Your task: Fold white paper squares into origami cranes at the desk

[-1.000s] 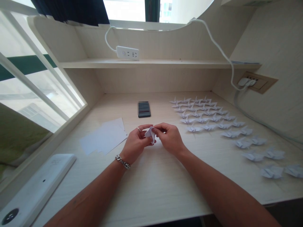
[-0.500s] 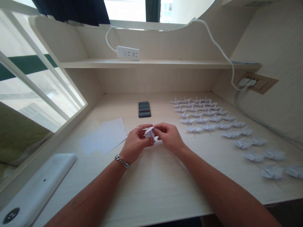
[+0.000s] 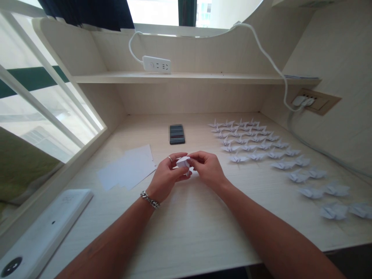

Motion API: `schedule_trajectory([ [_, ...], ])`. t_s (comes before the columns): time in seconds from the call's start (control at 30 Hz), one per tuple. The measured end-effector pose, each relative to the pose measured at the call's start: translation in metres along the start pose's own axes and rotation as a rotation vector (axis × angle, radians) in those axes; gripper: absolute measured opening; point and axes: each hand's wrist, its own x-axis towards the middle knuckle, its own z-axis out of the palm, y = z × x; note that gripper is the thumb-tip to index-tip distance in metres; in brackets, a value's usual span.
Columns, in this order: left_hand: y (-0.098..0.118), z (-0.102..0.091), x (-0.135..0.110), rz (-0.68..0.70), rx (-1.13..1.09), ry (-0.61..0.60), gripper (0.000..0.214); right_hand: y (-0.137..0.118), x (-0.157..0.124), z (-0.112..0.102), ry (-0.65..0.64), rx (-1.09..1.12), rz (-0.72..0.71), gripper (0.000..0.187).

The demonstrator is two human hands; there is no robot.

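Note:
Both my hands meet over the middle of the desk (image 3: 180, 232), pinching a small folded white paper piece (image 3: 183, 162) just above the surface. My left hand (image 3: 165, 178), with a ring and a chain bracelet, grips its left side. My right hand (image 3: 207, 168) pinches its right side with thumb and fingers closed. The fold is partly hidden by my fingers. A loose stack of white paper sheets (image 3: 128, 168) lies just left of my hands.
Several finished white paper cranes (image 3: 255, 145) stand in rows on the right of the desk. A dark phone (image 3: 177, 134) lies behind my hands. A white flat device (image 3: 43, 228) sits front left. A power strip (image 3: 157, 64) rests on the shelf, its cable running to a wall socket (image 3: 315, 101).
The paper piece has been turned slightly between my fingers, its flap now more level. My hands have stayed in about the same place.

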Motion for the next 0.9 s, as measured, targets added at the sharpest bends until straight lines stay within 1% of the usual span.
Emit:
schedule_trajectory([
  [0.17, -0.0032, -0.0010, 0.0020, 0.029, 0.025, 0.026, 0.050, -0.0008, -0.0012, 0.0006, 0.000, -0.042, -0.018, 0.013],
  [0.43, -0.0027, -0.0017, 0.0007, 0.040, 0.058, 0.011, 0.054, -0.0020, -0.0013, 0.0014, 0.004, 0.004, 0.008, 0.012],
  [0.63, -0.0028, -0.0006, 0.0005, 0.030, 0.012, 0.004, 0.053, 0.0007, 0.0002, 0.0005, 0.003, 0.054, 0.036, 0.015],
  [0.9, -0.0032, -0.0015, 0.0007, 0.043, 0.051, 0.009, 0.055, 0.0033, 0.0008, 0.0009, 0.000, 0.054, 0.024, 0.013],
])
